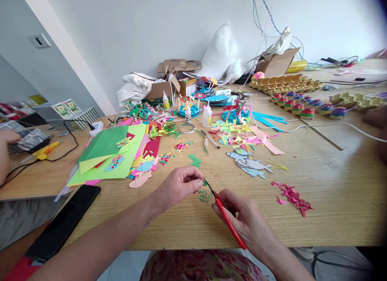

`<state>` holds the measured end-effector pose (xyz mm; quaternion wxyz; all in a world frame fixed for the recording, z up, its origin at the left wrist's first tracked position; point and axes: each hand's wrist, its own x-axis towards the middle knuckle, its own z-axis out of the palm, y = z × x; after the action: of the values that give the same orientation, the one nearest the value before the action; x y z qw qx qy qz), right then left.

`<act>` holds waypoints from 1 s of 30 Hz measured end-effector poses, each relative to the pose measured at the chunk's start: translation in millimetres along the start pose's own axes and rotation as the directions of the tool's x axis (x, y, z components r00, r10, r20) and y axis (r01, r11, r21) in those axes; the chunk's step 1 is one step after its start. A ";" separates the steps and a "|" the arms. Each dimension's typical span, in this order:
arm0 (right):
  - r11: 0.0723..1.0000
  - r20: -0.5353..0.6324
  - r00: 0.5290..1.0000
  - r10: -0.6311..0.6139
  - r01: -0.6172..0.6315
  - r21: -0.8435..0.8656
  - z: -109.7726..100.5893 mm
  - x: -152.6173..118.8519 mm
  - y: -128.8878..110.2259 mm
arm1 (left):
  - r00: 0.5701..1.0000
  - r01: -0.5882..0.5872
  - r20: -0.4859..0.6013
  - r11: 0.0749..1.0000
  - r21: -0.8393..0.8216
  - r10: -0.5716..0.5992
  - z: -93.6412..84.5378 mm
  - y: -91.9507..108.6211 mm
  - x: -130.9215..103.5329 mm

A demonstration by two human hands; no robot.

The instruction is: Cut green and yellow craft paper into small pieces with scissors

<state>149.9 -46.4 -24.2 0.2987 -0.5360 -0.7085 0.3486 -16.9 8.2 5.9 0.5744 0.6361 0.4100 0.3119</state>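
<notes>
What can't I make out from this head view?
Head view:
Anything between the left hand's fingertips: covered by fingers, too small.
How the right hand grips inside the red-handled scissors: hidden by the hand.
White bottle's label wording: too small.
Other person's hand, left: cut off by frame edge.

Red-handled scissors [229, 221], gripped in the right hand [246, 220], are angled with the dark blades pointing far-left toward the left hand [181, 184], above small, loose green paper scraps [204, 196] on the bench [169, 228].
</notes>
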 end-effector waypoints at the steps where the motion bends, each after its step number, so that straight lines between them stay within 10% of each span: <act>1: 1.000 -0.002 1.000 0.002 -0.002 -0.003 0.0 0.3 0.1 | 1.000 0.002 -0.004 1.000 -0.007 -0.002 0.0 -0.3 0.0; 30: 0.998 0.022 1.000 -0.015 0.017 -0.054 -1.3 -2.9 2.3 | 1.000 0.025 -0.010 0.995 -0.092 -0.027 0.5 -5.6 -2.6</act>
<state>152.9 -48.5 -25.5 0.2790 -0.5344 -0.7252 0.3328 -18.6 5.6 0.5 0.6050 0.6017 0.4066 0.3265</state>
